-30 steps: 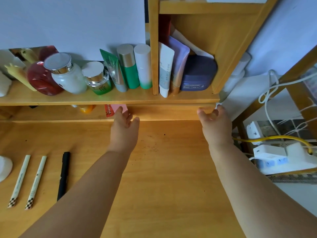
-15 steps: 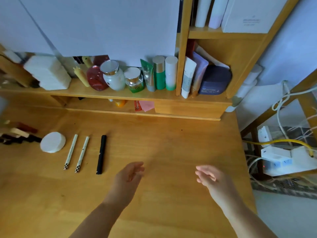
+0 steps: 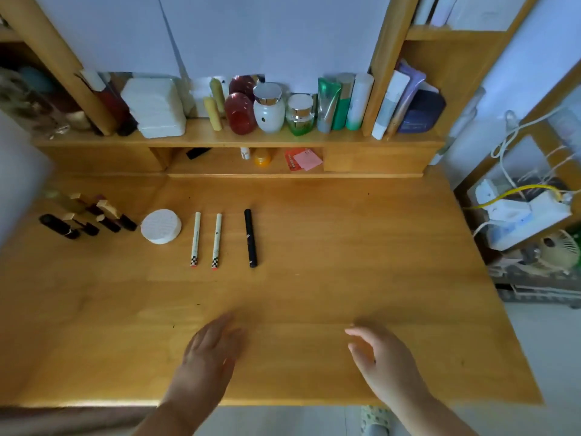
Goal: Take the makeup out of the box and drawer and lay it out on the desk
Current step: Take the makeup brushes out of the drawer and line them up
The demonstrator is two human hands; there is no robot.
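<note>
Your wooden counter (image 3: 314,247) fills most of the view, with a long shelf (image 3: 220,138) of bottles and jars running along its back edge. Both of your hands hover low over the counter's near edge, well apart from everything laid out: your left hand (image 3: 210,350) has its fingers relaxed and spread, a loose grip holding nothing, and your right hand (image 3: 383,357) is likewise slack and empty. The makeup already set out sits to the left of centre in a rough row. At the far left lies a cluster of lipsticks (image 3: 91,217), dark tubes with gold caps; judge them hard and smooth, likely to roll, so take each across its middle. Next comes a round white compact (image 3: 161,226), flat and probably light; pinch it by the rim. Then two slim white pencils (image 3: 206,239) lie side by side, and just right of them a black pen-shaped liner (image 3: 250,237). These look stiff, thin and light; pick them up near mid-length with fingertips. No box or drawer is visible here.
</note>
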